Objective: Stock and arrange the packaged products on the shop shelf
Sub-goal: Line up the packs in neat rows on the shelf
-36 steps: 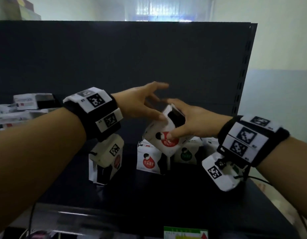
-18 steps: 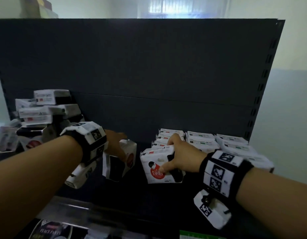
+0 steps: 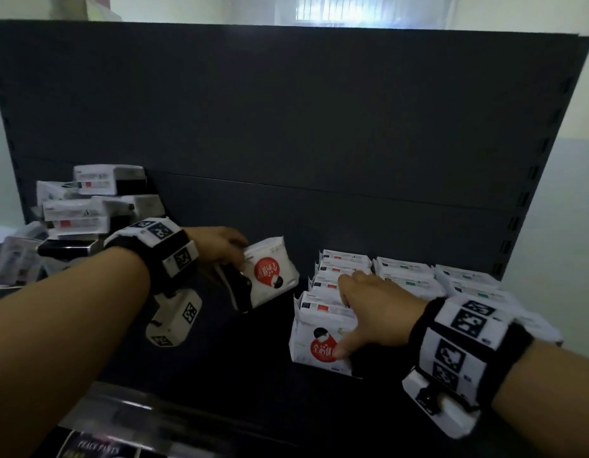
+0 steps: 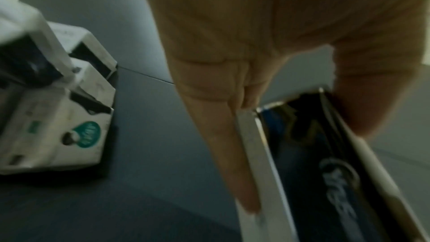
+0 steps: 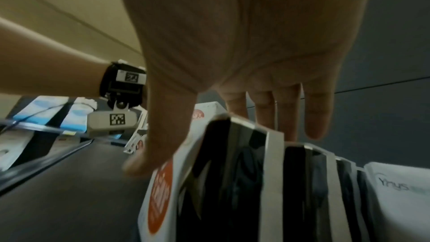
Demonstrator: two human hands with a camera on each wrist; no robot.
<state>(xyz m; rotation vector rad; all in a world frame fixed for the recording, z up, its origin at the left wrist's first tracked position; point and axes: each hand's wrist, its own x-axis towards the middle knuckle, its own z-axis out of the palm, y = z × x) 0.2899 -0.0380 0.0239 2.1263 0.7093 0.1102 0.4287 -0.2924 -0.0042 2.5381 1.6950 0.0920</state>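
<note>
My left hand [image 3: 225, 249] grips a white pack with a red label [image 3: 270, 279], tilted and held above the dark shelf board [image 3: 220, 375]. The left wrist view shows my fingers [image 4: 242, 181] and thumb clamping that pack's [image 4: 309, 181] edges. My right hand [image 3: 352, 312] holds the front pack [image 3: 319, 345] of the red-label row [image 3: 342, 262], thumb on its face, fingers over its top. In the right wrist view my right hand [image 5: 225, 144] pinches this pack [image 5: 160, 190], which stands upright against the ones behind.
Rows of green-label packs [image 3: 405, 272] stand to the right of the red row. A loose pile of packs [image 3: 74, 213] fills the shelf's left end, also in the left wrist view as stacked packs [image 4: 58, 135]. A dark back panel [image 3: 286, 127] closes the rear.
My right hand has brought its red-label pack down and stood it at the front of the red row. My left hand has taken a pack near the pile and carried it up and rightwards.
</note>
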